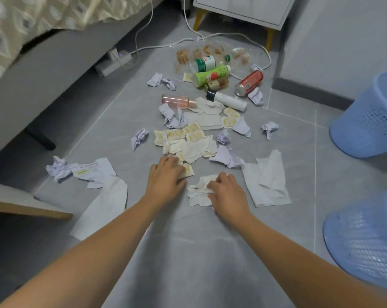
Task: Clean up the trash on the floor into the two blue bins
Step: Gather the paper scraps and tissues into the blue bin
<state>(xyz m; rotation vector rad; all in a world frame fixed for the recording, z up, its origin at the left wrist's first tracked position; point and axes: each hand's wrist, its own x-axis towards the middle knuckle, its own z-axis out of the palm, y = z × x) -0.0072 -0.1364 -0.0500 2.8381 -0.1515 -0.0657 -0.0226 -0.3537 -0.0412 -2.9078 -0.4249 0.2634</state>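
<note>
1. On the grey tiled floor [112, 138], trash lies scattered from just in front of the person out to the white nightstand [243, 7] at the far end.
2. The left hand [165, 176] reaches forward with its fingers curled down onto small yellow-printed packets [187, 168] at the near edge of the pile; its grip is closing on them, though the fingertips are partly hidden.
3. The right hand [229, 192] rests on a crumpled white tissue [198, 192], its grip clamped on the paper with the fingers bent into it.
4. Beyond the hands sits a heap of more packets and tissues [188, 143], ringed by crumpled paper balls [139, 137].
5. Farther back lie a pink bottle [179, 101], a white tube [229, 100] with a black cap, a red can [249, 83], a green bottle [210, 75] and a clear bottle with a green label [207, 63], the last two touching.
6. A flat white tissue [268, 181] lies right of the right hand, another long tissue [103, 207] left of the left arm, beside a printed sheet [92, 170].
7. Two blue bins stand at the right edge: the far bin [370, 114] and the near bin [365, 241], apart from the pile.
8. A bed [32, 30] runs along the left, with a power strip [114, 61] and white cable [250, 41] on the floor near it.
</note>
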